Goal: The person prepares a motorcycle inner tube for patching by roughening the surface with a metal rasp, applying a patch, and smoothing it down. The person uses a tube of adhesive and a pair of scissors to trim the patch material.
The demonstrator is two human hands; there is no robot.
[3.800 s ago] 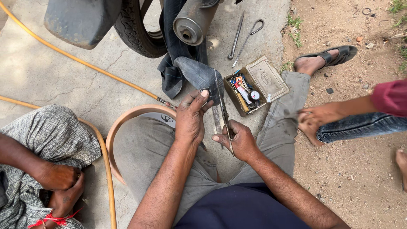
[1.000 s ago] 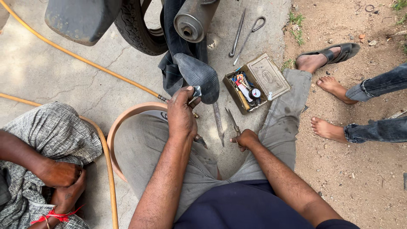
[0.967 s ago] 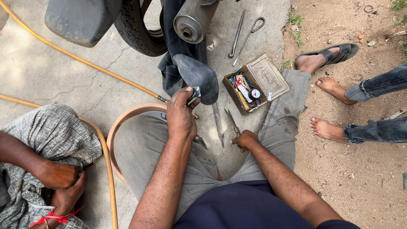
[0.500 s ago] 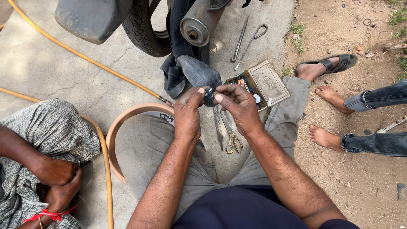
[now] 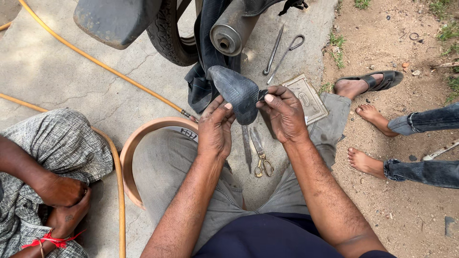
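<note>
A folded black rubber inner tube (image 5: pixel 236 93) hangs down from the wheel above. My left hand (image 5: pixel 216 125) grips its lower left edge. My right hand (image 5: pixel 283 112) pinches its right edge between thumb and fingers, where a small dark piece shows. Below the hands, on the concrete between my knees, lie a pair of scissors (image 5: pixel 260 155) with yellowish handles and a flat metal file (image 5: pixel 246 148).
A tyre (image 5: pixel 169 36), mudguard (image 5: pixel 114 19) and exhaust pipe (image 5: pixel 232 31) are at the top. Two metal tyre levers (image 5: pixel 282 50) and a small metal tin (image 5: pixel 306 98) lie on the concrete. An orange hose (image 5: pixel 100 64) crosses left. One person squats at left (image 5: pixel 43 167); another's bare feet (image 5: pixel 370 138) stand at right.
My right hand has left the scissors on the ground and come up to the tube's right edge. The bystander's feet have shifted, and the view has moved closer.
</note>
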